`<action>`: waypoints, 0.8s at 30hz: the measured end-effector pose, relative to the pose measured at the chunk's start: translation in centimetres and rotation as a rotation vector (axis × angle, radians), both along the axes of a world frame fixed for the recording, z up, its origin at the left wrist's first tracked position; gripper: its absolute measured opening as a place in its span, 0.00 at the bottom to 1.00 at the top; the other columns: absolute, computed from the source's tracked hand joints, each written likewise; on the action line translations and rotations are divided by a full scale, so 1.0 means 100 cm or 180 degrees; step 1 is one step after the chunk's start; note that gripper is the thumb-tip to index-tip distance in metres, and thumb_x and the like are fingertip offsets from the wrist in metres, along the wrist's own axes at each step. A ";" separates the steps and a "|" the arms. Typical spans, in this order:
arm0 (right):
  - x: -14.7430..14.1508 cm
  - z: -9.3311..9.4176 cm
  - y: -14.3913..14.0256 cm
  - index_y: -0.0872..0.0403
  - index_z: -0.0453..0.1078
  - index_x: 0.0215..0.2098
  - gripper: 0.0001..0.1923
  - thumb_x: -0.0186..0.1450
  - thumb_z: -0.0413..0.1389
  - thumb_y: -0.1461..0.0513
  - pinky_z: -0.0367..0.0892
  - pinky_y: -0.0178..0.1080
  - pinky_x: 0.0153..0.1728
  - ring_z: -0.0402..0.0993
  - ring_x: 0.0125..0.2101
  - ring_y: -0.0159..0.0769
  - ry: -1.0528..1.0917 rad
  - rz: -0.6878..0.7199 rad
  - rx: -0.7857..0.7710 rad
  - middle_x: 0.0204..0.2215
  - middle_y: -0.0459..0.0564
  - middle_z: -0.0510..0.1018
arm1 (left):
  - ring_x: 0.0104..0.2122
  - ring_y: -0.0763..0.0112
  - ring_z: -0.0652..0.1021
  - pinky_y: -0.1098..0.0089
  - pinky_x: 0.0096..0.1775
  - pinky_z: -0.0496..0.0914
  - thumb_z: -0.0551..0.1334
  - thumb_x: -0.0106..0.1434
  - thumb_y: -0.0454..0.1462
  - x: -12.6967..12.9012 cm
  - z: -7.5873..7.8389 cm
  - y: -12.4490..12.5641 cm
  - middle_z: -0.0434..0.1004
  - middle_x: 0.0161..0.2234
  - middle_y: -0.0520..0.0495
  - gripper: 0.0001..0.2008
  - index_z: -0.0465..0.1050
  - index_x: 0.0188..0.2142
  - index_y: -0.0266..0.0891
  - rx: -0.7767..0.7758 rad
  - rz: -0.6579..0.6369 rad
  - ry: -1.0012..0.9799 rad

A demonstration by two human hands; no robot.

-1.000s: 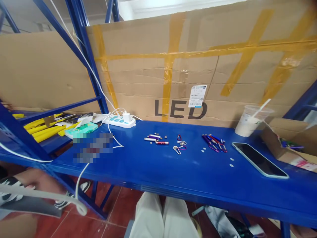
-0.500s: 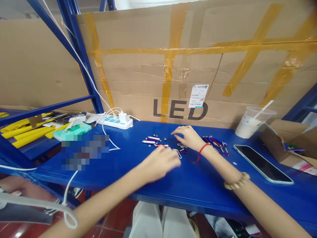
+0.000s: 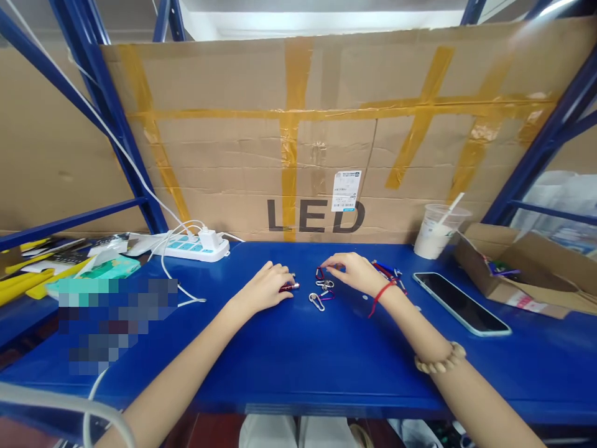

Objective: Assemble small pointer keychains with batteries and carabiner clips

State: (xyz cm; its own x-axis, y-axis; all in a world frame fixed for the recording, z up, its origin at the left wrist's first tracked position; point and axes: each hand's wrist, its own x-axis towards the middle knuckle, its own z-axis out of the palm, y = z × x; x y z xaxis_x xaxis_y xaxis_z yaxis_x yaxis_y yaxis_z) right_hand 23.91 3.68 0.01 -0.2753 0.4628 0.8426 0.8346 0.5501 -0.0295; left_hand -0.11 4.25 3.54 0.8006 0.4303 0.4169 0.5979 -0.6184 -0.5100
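My left hand (image 3: pixel 268 287) rests on the blue table with fingers curled over a group of small metal tubes, most of them hidden. A red metal tube (image 3: pixel 289 287) with a silver end pokes out between its thumb and fingers. My right hand (image 3: pixel 354 272) is just to the right, its fingertips pinching a small red carabiner (image 3: pixel 319 274). Below those fingertips lie a silver carabiner (image 3: pixel 316 302) and other small clips (image 3: pixel 326 286). Beside the right wrist, partly covered, are several red and blue tubes with clips (image 3: pixel 389 272).
A phone (image 3: pixel 461 303), a drink cup with straw (image 3: pixel 431 239) and an open cardboard box (image 3: pixel 499 274) stand on the right. At left are a white power strip (image 3: pixel 200 247), cables and a green packet (image 3: pixel 109 269). A large cardboard sheet (image 3: pixel 224 149) closes off the back.
My left hand has moved left, away from the clips and onto the tubes. My right hand has come down to the red carabiner. The camera view has shifted and levelled.
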 end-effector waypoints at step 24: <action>-0.008 -0.011 0.016 0.50 0.76 0.30 0.05 0.57 0.58 0.60 0.62 0.32 0.29 0.71 0.28 0.31 -0.0156 0.0273 -0.0529 0.29 0.45 0.77 | 0.40 0.65 0.70 0.64 0.42 0.59 0.49 0.64 0.41 0.012 -0.018 0.020 0.72 0.39 0.46 0.13 0.69 0.37 0.38 0.0403 0.0162 -0.0825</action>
